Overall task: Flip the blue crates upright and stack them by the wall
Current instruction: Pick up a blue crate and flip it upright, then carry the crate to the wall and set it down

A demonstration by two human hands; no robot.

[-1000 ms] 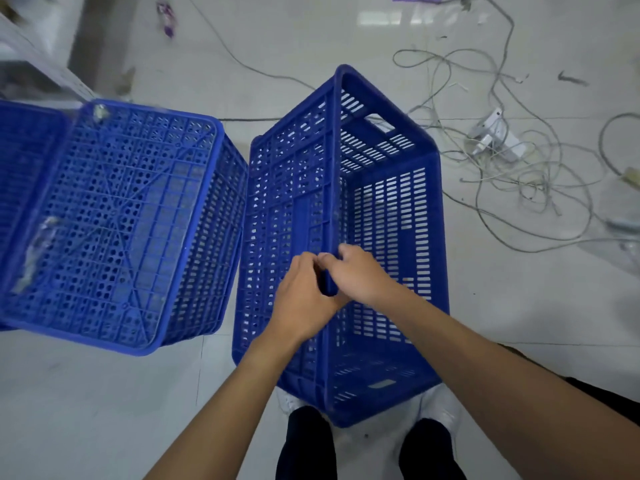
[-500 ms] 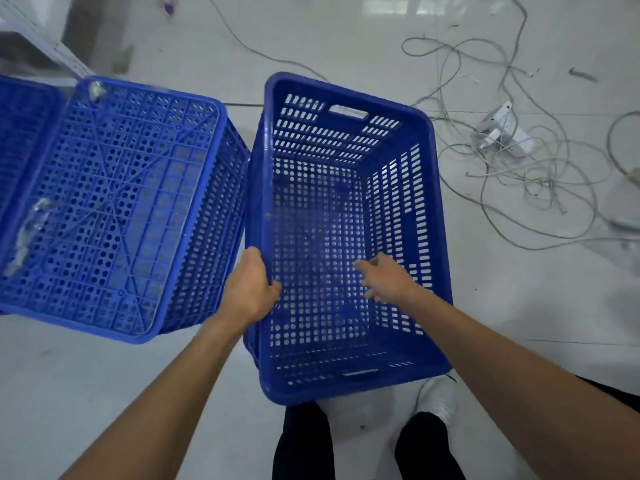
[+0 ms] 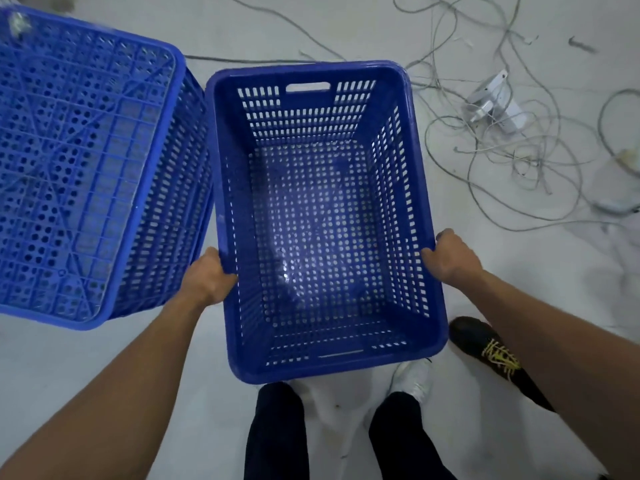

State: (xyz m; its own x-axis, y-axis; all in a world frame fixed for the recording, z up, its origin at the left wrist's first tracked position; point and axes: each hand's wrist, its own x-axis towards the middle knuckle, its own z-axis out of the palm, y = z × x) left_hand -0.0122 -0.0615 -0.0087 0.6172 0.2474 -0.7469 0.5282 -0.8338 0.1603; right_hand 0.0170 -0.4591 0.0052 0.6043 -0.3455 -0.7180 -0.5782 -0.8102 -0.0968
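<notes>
An upright blue crate (image 3: 221, 161) with perforated walls and floor stands open side up in front of me. My left hand (image 3: 207, 278) grips its left rim and my right hand (image 3: 450, 258) grips its right rim, each near the crate's near half. To the left, a second blue crate (image 3: 79, 168) lies upside down, its ribbed perforated bottom facing up. The two crates stand close side by side; whether they touch I cannot tell.
A tangle of grey cables (image 3: 502, 140) and a white power strip (image 3: 491, 102) lie on the pale floor at the right. My dark trouser legs and a white shoe (image 3: 412, 379) are just below the crate. A dark shoe (image 3: 485, 344) lies at the right.
The crate went from standing on its side to upright with its opening up. My hands moved from one edge to opposite rims, left and right.
</notes>
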